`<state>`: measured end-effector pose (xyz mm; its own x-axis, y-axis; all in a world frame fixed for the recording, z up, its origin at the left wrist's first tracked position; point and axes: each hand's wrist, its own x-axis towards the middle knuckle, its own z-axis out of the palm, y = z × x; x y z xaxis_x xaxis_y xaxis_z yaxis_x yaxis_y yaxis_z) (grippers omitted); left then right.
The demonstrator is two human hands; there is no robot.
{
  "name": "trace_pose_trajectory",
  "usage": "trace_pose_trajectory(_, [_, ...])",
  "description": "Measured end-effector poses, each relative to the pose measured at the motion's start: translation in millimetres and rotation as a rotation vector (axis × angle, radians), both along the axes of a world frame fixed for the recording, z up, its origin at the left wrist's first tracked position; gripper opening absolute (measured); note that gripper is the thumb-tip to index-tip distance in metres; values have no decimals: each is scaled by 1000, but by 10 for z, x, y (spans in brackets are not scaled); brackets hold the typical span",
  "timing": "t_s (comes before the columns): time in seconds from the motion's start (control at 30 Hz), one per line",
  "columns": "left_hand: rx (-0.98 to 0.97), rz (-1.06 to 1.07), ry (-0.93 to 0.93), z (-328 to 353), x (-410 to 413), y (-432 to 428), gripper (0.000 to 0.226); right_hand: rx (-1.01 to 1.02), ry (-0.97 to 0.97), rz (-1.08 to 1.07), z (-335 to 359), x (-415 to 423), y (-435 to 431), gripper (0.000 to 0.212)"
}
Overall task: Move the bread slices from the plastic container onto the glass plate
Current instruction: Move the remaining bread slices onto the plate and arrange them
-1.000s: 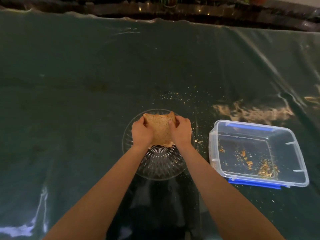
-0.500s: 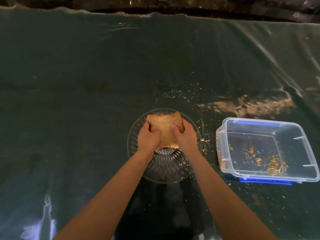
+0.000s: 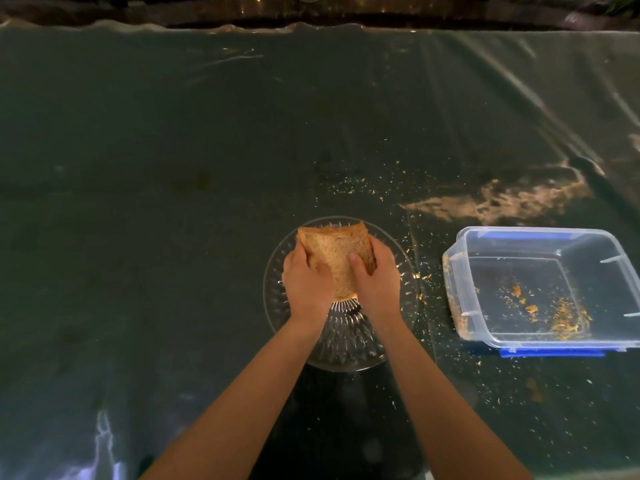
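Head view, the only one. Left hand [image 3: 306,284] and right hand [image 3: 375,284] are both clamped on one stack of bread slices [image 3: 334,252], palms on its sides, thumbs across the top face. How many slices are in the stack I can't tell.

Change over the last second: the stack was level with the knuckles, now it sticks out past the fingertips on the far side and sits over the far half of the glass plate [image 3: 273,271]. Whether its underside touches the glass is hidden by the hands. My read: this is the set-down, and only the release is left.

Plastic container [image 3: 453,268] is to the right of the right hand, well apart from it, open, nothing inside but crumbs [image 3: 561,315] and smears on the near-left wall. So this load looks like the last; once the hands let go the task should be done. Risk: a soft stack can topple or fan out on release.

Surface: table [image 3: 156,237] under a dark green cloth with a glossy clear sheet over it, creased, crumbs scattered beyond and right of the hands. Room is dim; beyond the far table edge only dark shapes with small glints.
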<state>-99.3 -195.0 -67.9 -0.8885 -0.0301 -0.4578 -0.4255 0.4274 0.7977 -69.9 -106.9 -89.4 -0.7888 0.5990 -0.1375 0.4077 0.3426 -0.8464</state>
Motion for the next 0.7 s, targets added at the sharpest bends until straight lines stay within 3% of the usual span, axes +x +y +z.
trace_pose_trajectory(0.3, [-21, -39, -41, -39, 149, -33, 36, -46, -13, -35, -44, 180, 9, 47])
trace_pose_trajectory(0.6, [-182, -40, -103, 32, 160, 9, 55, -15, -69, 11, -129, 114, 59, 45])
trace_pose_trajectory(0.7, [-181, -15, -22, 13, 262, 25, 50, 4, -39, 41, -118, 192, 79, 44])
